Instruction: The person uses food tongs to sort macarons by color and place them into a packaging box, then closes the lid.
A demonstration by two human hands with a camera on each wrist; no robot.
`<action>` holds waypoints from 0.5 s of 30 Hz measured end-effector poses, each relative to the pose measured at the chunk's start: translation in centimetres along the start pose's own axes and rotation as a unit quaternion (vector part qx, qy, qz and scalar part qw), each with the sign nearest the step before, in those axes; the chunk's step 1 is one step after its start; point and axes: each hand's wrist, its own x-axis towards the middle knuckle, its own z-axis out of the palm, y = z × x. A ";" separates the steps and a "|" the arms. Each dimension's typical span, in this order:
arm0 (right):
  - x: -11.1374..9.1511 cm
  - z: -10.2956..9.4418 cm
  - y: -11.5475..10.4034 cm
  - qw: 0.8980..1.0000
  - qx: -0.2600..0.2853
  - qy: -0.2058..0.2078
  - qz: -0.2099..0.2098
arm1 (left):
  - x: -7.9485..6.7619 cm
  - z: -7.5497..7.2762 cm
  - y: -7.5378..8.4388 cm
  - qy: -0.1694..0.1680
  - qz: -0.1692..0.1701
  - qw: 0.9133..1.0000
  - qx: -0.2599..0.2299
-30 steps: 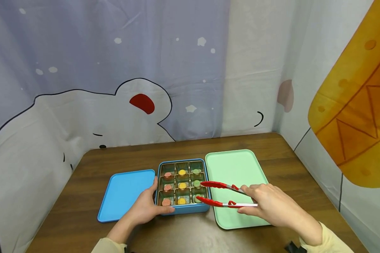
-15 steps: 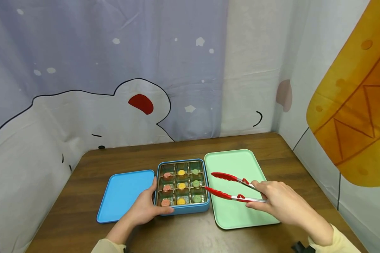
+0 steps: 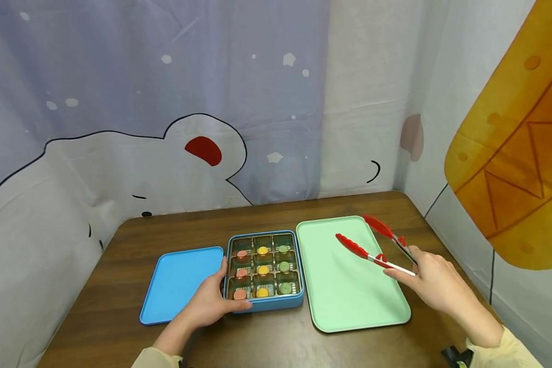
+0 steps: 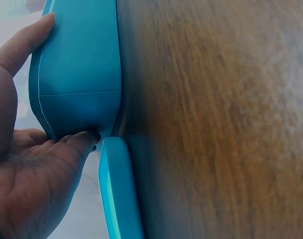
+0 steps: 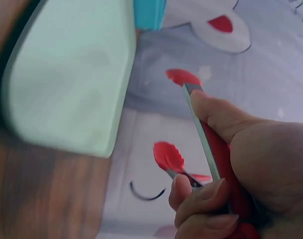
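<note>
Tongs (image 3: pixel 355 249): we logged the right hand (image 3: pixel 441 283) gripping them, their arms spread, over the green tray (image 3: pixel 349 294) near its right edge; the left hand (image 3: pixel 211 302) held the adjacent blue box (image 3: pixel 278 303), presumably to steady it.

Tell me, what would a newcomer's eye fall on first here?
Likely the red tongs, spread in the right hand near the right edge of the green tray. Next, the blue box left of it, gripped by the left hand, with pink, yellow and green pieces. An orange shape is at upper right.
</note>
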 end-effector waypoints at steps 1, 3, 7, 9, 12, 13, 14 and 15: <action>0.1 0.0 0.6 1.000 -0.001 -0.003 0.012 | 0.0 0.0 0.0 0.000 0.000 1.000 0.001; 0.2 0.1 1.8 0.999 -0.002 -0.010 0.038 | 0.0 0.0 0.0 0.000 -0.001 1.000 0.005; 0.3 0.3 4.2 0.996 -0.007 -0.033 0.084 | 0.0 0.0 -0.1 0.001 -0.003 1.000 0.009; 0.2 0.5 5.3 0.993 -0.003 -0.052 0.108 | 0.1 0.1 -0.1 0.000 -0.004 1.000 0.004; 0.1 0.7 6.6 0.988 0.001 -0.076 0.137 | 0.1 0.1 -0.2 -0.002 -0.005 1.000 -0.006; 0.0 0.8 6.9 0.986 0.001 -0.083 0.146 | 0.1 0.1 -0.2 -0.002 -0.006 1.000 -0.010; 0.0 0.9 7.2 0.984 0.000 -0.089 0.153 | 0.1 0.1 -0.1 -0.003 -0.006 1.000 -0.014; -0.1 1.0 7.5 0.983 -0.005 -0.092 0.156 | 0.1 0.1 -0.1 -0.003 -0.006 1.000 -0.018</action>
